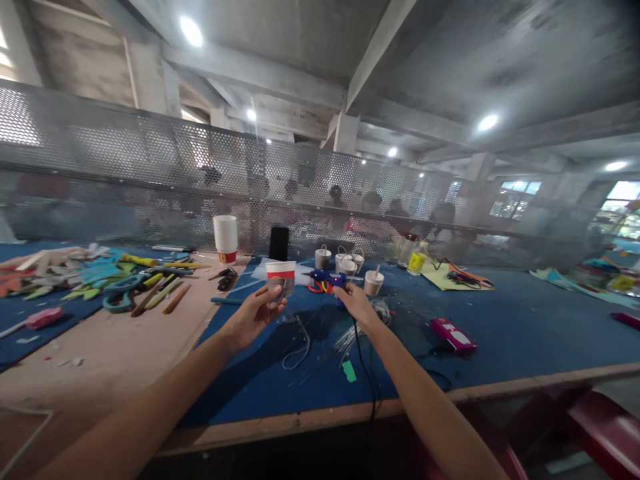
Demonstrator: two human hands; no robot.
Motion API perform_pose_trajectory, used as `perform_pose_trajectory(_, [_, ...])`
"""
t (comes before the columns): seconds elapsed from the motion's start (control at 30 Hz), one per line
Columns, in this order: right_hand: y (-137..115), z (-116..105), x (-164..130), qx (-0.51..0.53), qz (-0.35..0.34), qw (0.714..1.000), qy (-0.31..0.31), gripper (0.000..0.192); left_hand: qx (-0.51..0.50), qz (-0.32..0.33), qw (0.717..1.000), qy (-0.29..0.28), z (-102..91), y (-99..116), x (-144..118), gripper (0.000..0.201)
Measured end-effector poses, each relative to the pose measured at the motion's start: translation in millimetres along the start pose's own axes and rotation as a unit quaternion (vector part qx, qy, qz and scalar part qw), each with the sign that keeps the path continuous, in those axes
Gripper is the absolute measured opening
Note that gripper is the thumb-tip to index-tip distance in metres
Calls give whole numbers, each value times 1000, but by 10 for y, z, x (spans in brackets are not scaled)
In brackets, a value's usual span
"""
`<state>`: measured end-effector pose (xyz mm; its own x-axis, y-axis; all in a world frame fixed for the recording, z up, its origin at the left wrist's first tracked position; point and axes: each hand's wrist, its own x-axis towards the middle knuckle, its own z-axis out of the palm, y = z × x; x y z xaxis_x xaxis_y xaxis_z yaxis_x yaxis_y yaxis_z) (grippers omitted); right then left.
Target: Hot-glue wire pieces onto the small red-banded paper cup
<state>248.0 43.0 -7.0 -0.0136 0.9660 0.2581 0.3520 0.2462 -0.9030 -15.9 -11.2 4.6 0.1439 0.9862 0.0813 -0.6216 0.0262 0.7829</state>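
Observation:
My left hand (254, 312) holds up a white paper cup (281, 277) with a red band near its rim, above the blue table (525, 333). My right hand (356, 301) grips a blue hot glue gun (325, 281) with red parts, its nozzle pointing left toward the cup. The gun's black cord (367, 373) trails down over the table's front edge. Thin wires (300, 343) lie on the blue surface below both hands.
Small cups with wire handles (345, 261) stand behind the hands. A stack of white cups (225, 238), a black phone (279, 243), scissors (227, 278), colourful sticks and cutouts (100, 273) and brown cardboard (115, 347) lie left. A pink object (453, 334) lies right. People sit behind a mesh screen (150, 167).

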Motion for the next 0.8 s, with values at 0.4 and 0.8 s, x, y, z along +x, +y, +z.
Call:
perform_pose_trajectory(0.4, [-394, 30, -315, 272, -86, 951, -121, 37, -12, -24, 999, 33, 20, 10, -16, 15])
perform_pose_trajectory(0.8, [-386, 148, -460, 127, -94, 982, -100, 39, -22, -33, 999, 13, -29, -29, 18, 22])
